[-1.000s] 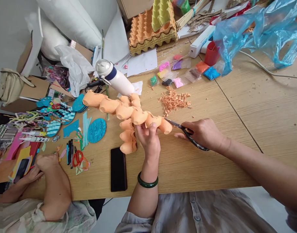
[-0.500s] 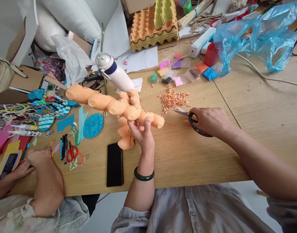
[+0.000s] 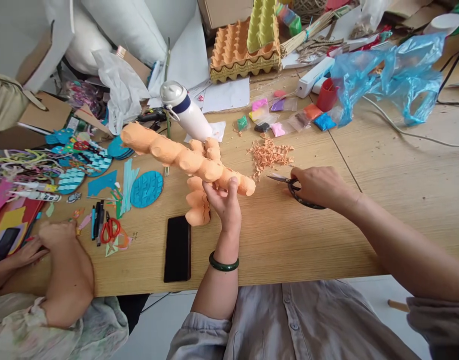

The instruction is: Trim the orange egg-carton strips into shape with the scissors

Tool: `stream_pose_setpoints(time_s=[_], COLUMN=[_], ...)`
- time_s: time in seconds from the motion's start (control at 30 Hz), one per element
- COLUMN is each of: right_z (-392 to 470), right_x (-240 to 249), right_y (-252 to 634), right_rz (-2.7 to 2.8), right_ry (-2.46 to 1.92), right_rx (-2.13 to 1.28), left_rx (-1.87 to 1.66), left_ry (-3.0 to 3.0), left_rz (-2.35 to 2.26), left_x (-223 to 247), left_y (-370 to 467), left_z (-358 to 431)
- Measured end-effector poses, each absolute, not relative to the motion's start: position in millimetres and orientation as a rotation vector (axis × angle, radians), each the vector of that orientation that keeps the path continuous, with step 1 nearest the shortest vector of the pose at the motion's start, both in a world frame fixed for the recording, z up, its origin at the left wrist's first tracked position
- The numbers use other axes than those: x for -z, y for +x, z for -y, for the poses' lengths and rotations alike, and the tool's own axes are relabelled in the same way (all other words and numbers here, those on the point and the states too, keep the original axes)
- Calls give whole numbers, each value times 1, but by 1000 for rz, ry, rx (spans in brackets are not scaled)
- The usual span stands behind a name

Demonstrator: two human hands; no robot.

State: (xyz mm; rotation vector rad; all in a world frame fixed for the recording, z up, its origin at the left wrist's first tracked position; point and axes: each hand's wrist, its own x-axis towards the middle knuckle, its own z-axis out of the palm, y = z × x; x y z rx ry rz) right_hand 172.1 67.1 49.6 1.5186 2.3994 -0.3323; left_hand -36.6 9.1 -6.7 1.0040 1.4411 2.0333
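My left hand (image 3: 226, 206) grips the near end of a long orange egg-carton strip (image 3: 187, 161), a row of several cups that slants up to the left above the table. Beneath it, partly covered, lies another orange egg-carton piece (image 3: 197, 200). My right hand (image 3: 323, 189) is closed around dark-handled scissors (image 3: 302, 197), their blades pointing left. Just beyond the blade tips is a heap of orange carton shreds (image 3: 270, 154). A black phone (image 3: 177, 250) rests left of my left wrist.
A white bottle (image 3: 189, 115) stands behind the strip. Stacked egg trays (image 3: 229, 47), small coloured packets (image 3: 278, 129) and a blue plastic bag (image 3: 387, 75) lie farther back. At left are red-handled scissors (image 3: 110, 229), a blue woven oval (image 3: 147, 189) and another person's hands (image 3: 56, 234).
The strip's far end has swung slightly right and tilts more steeply, still in my left hand. The view has shifted a little. My right hand keeps hold of the scissors.
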Motion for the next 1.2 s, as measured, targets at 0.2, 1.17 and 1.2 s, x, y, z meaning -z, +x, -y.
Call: stream_pose_setpoints(time_s=[0.2, 1.17, 1.2], right_z=[-65, -31, -31], right_x=[-52, -18, -17], right_y=[190, 177, 176], right_rz=[-2396, -3553, -3573], right_ry=[1432, 1370, 1355], right_rx=[493, 502, 372], left_rx=[-2009, -1903, -1909], left_ry=[940, 763, 790], left_rz=[-1441, -1081, -1101], left_x=[8, -5, -5], left_y=[-35, -23, -23], left_z=[-8, 0, 0])
